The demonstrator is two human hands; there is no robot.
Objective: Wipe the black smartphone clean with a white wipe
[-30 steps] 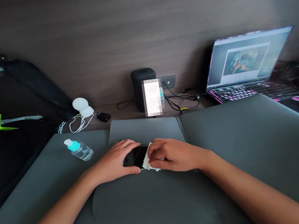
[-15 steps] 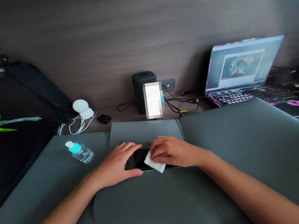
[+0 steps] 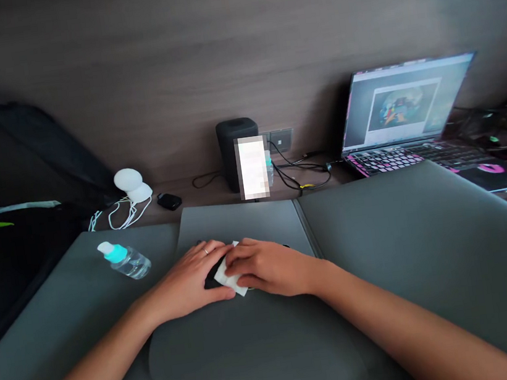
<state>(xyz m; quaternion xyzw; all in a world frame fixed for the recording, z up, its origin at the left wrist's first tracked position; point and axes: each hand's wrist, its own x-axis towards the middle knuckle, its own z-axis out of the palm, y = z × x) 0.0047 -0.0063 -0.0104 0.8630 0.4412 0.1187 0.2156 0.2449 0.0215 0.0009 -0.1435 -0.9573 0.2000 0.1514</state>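
A dark smartphone (image 3: 211, 275) lies flat on the grey leather-like surface, mostly covered by my two hands. My left hand (image 3: 186, 283), with a ring on one finger, grips the phone's left end between thumb and fingers. In my right hand (image 3: 273, 266) is a folded white tissue (image 3: 232, 282), pinched in the fingertips and pressed on the phone near its left end, close to my left thumb. A clear spray bottle (image 3: 131, 263) with a turquoise collar lies on its side to the left.
Behind the grey mat (image 3: 380, 229) stand a black speaker (image 3: 228, 156) and a white round-headed device (image 3: 128, 181) with white cords. Nearby are a small black object (image 3: 169, 200) and black cables (image 3: 301, 177). An open laptop (image 3: 406, 107) is at right, a black bag (image 3: 19, 258) at left.
My right hand has slid the tissue leftward along the phone toward my left hand. My left hand keeps its hold on the phone. The whole view has shifted slightly.
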